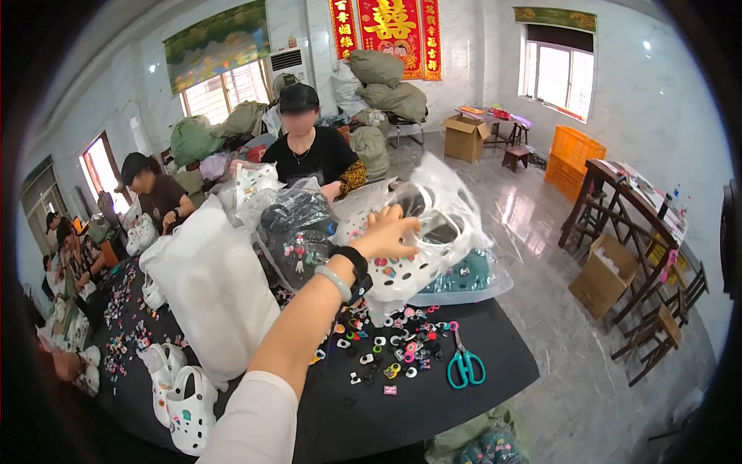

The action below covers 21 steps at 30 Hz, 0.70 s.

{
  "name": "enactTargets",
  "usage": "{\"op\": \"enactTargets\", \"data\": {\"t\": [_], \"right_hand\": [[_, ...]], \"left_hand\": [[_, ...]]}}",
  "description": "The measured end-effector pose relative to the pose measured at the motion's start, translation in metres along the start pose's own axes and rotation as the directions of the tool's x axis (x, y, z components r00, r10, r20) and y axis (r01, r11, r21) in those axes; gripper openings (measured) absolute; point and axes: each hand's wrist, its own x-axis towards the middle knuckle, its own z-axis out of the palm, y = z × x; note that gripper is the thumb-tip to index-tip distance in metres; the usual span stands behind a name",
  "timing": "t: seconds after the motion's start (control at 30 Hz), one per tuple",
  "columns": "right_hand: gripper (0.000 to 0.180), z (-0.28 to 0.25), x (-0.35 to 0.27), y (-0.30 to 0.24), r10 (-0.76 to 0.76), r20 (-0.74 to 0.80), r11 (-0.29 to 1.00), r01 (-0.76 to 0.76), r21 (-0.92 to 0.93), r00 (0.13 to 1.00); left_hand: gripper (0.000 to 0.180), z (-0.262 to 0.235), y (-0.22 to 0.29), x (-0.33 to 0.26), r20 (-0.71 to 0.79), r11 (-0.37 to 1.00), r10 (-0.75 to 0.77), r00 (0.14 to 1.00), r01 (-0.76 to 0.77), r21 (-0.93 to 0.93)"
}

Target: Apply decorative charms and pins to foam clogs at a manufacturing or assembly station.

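My left hand (pixel 389 234) reaches out over the black table (pixel 433 402), its fingers closed on the top of a clear plastic bag (pixel 452 220) holding white perforated clogs. The wrist carries a dark watch and a pale bracelet, and the sleeve is white. Left of the hand lies another clear bag with black clogs (pixel 297 232), and beyond that a large white bag (pixel 212 286). Below the hand, several small colourful charms (pixel 394 348) are scattered on the table beside teal scissors (pixel 465 368). My right hand is out of view.
Two white clogs (pixel 182 396) lie at the table's near left. A bag of teal clogs (pixel 468 274) sits under the clear bag. A person in black (pixel 309 151) and others work across the table. Cardboard boxes (pixel 603 277), a wooden table (pixel 630 197) and stools stand on the right.
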Motion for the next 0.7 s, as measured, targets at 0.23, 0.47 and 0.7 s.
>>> {"op": "enactTargets", "data": {"t": [0.23, 0.47, 0.7], "right_hand": [[0.039, -0.009, 0.011, 0.021, 0.051, -0.023, 0.999, -0.051, -0.006, 0.998], [0.039, -0.027, -0.012, 0.023, -0.001, -0.099, 0.974, 0.024, 0.224, 0.995], [0.034, -0.063, -0.095, -0.004, -0.263, -0.371, 0.716, 0.438, 0.544, 0.891]], "left_hand": [[0.066, 0.038, -0.008, -0.017, -0.173, 0.97, -0.078, 0.982, 0.035, -0.239], [0.074, 0.016, -0.002, -0.042, -0.081, 0.982, -0.122, 0.989, 0.109, -0.153], [0.066, -0.048, -0.002, -0.135, -0.363, 0.961, -0.081, 0.928, -0.024, -0.276]]}}
